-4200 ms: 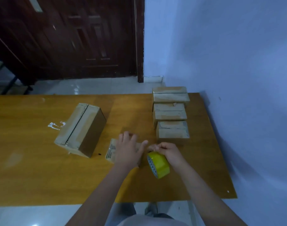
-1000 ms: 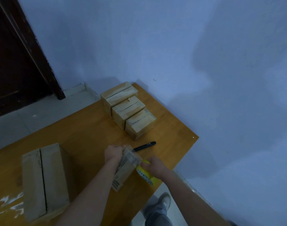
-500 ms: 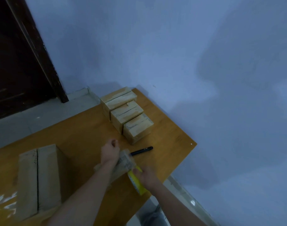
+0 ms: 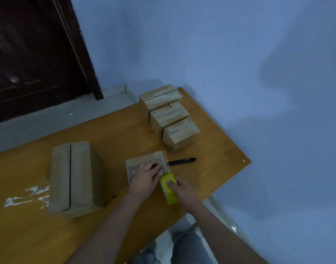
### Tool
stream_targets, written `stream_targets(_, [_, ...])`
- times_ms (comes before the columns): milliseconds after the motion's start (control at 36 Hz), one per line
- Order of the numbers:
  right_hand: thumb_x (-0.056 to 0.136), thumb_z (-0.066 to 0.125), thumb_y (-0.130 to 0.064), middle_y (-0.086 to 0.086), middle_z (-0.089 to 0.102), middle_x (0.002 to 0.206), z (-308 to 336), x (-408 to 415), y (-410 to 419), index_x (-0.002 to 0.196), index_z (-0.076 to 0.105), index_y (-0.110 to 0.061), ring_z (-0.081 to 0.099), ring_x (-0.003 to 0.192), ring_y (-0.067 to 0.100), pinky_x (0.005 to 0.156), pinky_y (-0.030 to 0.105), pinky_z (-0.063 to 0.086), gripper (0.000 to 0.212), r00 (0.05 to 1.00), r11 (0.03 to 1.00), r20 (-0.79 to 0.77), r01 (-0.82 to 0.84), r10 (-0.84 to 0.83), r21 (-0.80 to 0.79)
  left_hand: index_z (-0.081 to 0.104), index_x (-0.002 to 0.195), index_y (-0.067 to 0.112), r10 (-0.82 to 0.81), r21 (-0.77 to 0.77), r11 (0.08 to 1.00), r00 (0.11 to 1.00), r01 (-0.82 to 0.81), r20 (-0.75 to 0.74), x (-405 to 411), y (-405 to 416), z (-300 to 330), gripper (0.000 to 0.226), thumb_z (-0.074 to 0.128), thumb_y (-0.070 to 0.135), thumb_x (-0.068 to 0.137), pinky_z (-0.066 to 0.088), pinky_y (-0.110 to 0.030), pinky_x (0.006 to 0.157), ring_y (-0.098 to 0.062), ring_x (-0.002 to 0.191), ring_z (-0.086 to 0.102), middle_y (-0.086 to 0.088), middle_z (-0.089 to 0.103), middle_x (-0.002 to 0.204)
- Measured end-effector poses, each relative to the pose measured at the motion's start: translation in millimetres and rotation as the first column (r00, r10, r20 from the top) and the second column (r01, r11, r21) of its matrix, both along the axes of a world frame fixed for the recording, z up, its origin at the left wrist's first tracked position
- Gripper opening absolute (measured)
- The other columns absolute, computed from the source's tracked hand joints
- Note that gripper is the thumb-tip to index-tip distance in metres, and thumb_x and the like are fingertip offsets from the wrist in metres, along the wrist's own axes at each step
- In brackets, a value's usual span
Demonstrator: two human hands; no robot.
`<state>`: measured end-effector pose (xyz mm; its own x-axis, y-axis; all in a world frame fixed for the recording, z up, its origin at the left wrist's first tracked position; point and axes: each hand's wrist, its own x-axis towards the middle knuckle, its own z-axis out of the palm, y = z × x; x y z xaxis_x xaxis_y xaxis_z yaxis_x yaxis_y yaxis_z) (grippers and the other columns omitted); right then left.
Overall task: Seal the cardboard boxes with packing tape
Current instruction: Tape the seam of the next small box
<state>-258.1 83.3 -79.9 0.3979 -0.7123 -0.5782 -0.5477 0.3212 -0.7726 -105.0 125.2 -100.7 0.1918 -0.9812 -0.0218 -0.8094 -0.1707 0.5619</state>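
Small flat box (image 4: 144,161) lies on the wooden table (image 4: 39,235) at centre frame, printed label side up. Left hand (image 4: 144,180) lies palm-down on top of it, fingers spread fairly flat & pressing toward the box's right end; it holds nothing. Right hand (image 4: 182,189) is just right & below, fingers curled round a yellow tape roll (image 4: 168,188) w/ thumb on the roll's top face. Roll stands on edge, touching the box's lower right corner; can't tell if any tape is pulled out onto the box.

Black pen (image 4: 181,161) lies on the table just right of the small box, its left tip abt touching the box edge, pointing toward the right of the frame.

Big box (image 4: 73,178) sits at left-centre, well apart from the hands, dark seam running down its top; can't tell if taped. White smears (image 4: 26,197) on the table at far left, beside it.

Three small boxes (image 4: 169,115) in a touching row at upper centre-right, near the table's far corner by the blue wall (image 4: 239,73). Each shows a seam line on top.

Dark door (image 4: 29,54) fills upper left. Grey floor (image 4: 49,121) below it. Person's grey trousers (image 4: 186,246) at bottom centre-right, past the table edge.
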Motion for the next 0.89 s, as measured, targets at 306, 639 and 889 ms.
stream_targets(306, [0.098, 0.028, -0.051, 0.0, 0.06, 0.11, -12, -3, 15, 0.124, 0.055, -0.019, 0.056, 0.102, 0.016, 0.085, 0.027, 0.045, 0.049, 0.995, 0.998, -0.078, -0.059, 0.059, -0.002, 0.047, 0.14, 0.013, -0.015, 0.07, 0.998, 0.977, 0.0, 0.211, -8, 8, -15, 0.07, 0.055, 0.057, 0.086, 0.036, -0.041, 0.109, -0.022, 0.133, 0.04, -0.002, 0.044, 0.142])
stream_targets(639, [0.094, 0.049, -0.011, 0.009, 0.034, 0.14, -40, 3, -77, 0.138, 0.036, -0.011, 0.033, 0.127, 0.029, 0.103, 0.038, 0.033, 0.046, 0.796, 0.753, -0.603, -0.42, 0.039, -0.506, 0.025, 0.15, 0.02, -0.021, 0.072, 0.997, 0.982, 0.007, 0.19, -10, 9, -9, 0.073, 0.046, 0.059, 0.091, 0.004, -0.029, 0.117, -0.015, 0.144, 0.016, 0.003, 0.024, 0.154])
stream_targets(889, [0.097, 0.047, -0.02, 0.007, 0.052, 0.118, -70, -14, -95, 0.117, 0.052, -0.014, 0.048, 0.109, 0.028, 0.089, 0.037, 0.039, 0.021, 0.72, 0.745, -0.682, -0.523, 0.126, -0.414, 0.044, 0.142, 0.016, -0.002, 0.02, 1.0, 0.983, -0.002, 0.185, -7, 8, -13, 0.071, 0.057, 0.056, 0.085, 0.022, -0.035, 0.112, -0.017, 0.134, 0.03, -0.001, 0.044, 0.142])
